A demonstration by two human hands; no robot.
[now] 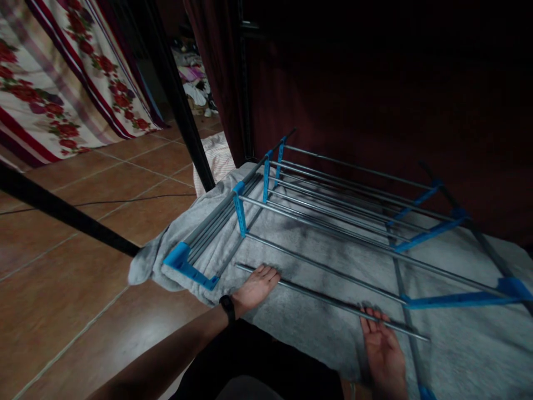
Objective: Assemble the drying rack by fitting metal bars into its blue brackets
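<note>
A loose grey metal rod lies lengthwise in front of me, both its ends free. My left hand, with a dark band on its wrist, is closed over the rod near its left end. Palm turned up, my right hand has its fingers curled around the rod toward the right end. Just beyond is a partly assembled rack of metal tubes joined by blue plastic brackets. The rack's near left corner bracket lies beside my left forearm with no cross rod fitted to it.
A grey blanket covers the surface under the rack. Black posts stand at the left, with a dark red curtain behind. Beyond are a tiled floor, a cable and a floral cloth.
</note>
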